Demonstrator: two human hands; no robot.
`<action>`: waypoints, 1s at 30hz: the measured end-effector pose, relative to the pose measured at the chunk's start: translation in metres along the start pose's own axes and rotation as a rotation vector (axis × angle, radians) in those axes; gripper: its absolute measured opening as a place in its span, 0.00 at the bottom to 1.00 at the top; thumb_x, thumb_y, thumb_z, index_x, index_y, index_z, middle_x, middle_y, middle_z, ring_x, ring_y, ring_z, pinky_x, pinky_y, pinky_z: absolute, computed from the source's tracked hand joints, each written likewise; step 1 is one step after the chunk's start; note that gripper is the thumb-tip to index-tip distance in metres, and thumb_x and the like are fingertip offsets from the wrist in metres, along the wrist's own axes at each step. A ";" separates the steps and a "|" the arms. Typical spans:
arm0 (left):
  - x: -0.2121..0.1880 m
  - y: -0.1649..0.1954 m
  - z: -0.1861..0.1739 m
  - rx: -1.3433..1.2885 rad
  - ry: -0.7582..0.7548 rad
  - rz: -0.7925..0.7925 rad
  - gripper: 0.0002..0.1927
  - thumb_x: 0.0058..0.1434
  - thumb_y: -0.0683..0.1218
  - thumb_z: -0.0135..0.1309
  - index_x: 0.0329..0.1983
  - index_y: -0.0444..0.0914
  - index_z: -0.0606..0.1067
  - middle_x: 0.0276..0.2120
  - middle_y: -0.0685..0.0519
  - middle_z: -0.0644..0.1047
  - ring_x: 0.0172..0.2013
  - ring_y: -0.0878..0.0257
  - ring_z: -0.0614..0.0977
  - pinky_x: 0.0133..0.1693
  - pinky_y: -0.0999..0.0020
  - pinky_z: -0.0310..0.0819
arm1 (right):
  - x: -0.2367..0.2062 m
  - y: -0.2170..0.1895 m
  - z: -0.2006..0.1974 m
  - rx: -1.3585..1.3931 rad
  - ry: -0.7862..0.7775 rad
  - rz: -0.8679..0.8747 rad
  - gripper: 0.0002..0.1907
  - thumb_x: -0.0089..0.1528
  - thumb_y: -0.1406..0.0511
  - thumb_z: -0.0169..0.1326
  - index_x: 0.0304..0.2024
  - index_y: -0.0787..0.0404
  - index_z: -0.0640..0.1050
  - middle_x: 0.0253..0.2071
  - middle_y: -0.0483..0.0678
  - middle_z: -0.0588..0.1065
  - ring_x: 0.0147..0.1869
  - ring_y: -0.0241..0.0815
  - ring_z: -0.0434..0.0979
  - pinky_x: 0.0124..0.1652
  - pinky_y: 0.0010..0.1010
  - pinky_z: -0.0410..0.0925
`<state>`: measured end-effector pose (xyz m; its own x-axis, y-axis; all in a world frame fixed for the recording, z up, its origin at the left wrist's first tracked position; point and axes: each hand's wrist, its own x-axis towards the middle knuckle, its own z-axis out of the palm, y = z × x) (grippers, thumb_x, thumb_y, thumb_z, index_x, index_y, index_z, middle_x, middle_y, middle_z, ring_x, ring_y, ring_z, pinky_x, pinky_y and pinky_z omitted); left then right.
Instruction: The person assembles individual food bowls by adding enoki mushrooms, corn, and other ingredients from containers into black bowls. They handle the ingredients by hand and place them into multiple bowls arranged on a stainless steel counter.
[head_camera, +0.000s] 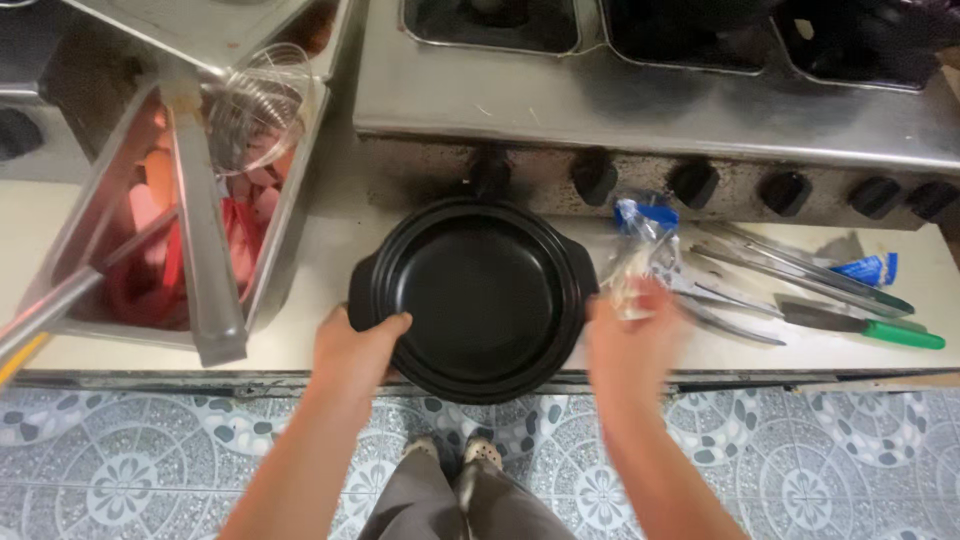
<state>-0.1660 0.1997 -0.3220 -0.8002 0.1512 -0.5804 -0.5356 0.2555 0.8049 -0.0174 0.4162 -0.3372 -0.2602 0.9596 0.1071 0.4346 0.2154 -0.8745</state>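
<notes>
1. Steel tray (262, 268) far left on the counter (320, 240), red and pink food inside, clear plastic cup (258, 105) lying over its top edge.
2. Left hand (352, 352) grips the pot's left rim, thumb over the edge, fingers under.
3. Black pot (478, 295): round, empty, glossy inside, small lug handles, sits at the counter's front edge, just below the stove knobs (690, 182).
4. Right hand (632, 340) blurred at the pot's right rim; can't tell whether it is gripping or loose.
5. Right of it: crumpled plastic bag (640, 245), tongs (800, 265), green-handled knife (860, 325).
</notes>
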 end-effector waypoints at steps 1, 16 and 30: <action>-0.004 0.001 0.001 0.091 0.096 0.096 0.22 0.55 0.44 0.63 0.52 0.32 0.73 0.42 0.44 0.80 0.40 0.51 0.82 0.42 0.54 0.77 | 0.008 0.001 -0.006 -0.149 0.108 -0.159 0.24 0.54 0.64 0.61 0.53 0.63 0.75 0.46 0.55 0.73 0.51 0.52 0.74 0.51 0.42 0.67; -0.112 0.011 0.036 0.318 0.341 0.838 0.23 0.56 0.43 0.60 0.56 0.37 0.72 0.52 0.43 0.73 0.51 0.49 0.72 0.50 0.57 0.68 | 0.042 0.036 -0.041 -0.313 -0.018 -0.023 0.15 0.59 0.61 0.64 0.43 0.63 0.82 0.38 0.53 0.82 0.41 0.49 0.82 0.44 0.39 0.73; -0.096 0.080 0.079 -0.078 -0.413 0.382 0.10 0.73 0.45 0.50 0.52 0.35 0.75 0.32 0.51 0.79 0.28 0.60 0.77 0.29 0.59 0.73 | -0.030 -0.108 -0.083 0.420 -0.411 -0.142 0.13 0.64 0.71 0.56 0.51 0.68 0.77 0.43 0.46 0.79 0.45 0.32 0.79 0.44 0.23 0.71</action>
<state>-0.1112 0.2808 -0.2116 -0.7773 0.5844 -0.2331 -0.2595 0.0397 0.9649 0.0152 0.3791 -0.2067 -0.6394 0.7597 0.1183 0.0149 0.1661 -0.9860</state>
